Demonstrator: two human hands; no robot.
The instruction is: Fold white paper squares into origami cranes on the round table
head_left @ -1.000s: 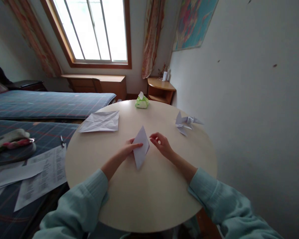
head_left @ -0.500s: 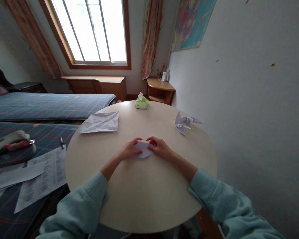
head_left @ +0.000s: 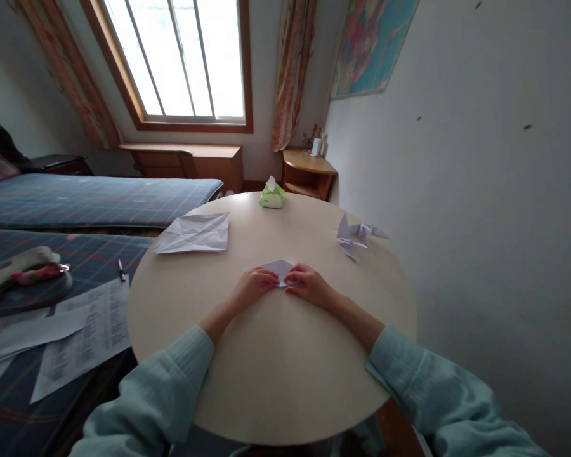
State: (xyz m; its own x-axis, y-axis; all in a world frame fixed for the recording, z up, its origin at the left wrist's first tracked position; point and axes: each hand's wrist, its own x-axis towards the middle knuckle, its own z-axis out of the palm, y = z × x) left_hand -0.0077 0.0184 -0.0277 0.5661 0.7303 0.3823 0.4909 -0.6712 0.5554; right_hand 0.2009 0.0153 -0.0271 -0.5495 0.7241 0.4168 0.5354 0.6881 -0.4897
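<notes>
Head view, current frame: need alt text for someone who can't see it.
A person's left hand and right hand hold a small folded paper over a round pale table. Farther back lie a creased sheet on the left, a folded paper figure on the right, and a green tissue pack near the far edge.

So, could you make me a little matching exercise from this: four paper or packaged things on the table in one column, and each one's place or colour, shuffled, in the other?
1. folded paper
2. creased paper
3. tissue pack
4. pointed paper figure

A. green
B. held by the left hand and right hand
C. near the right edge of the table
D. near its left edge

Pairs: 1-B; 2-D; 3-A; 4-C
</notes>
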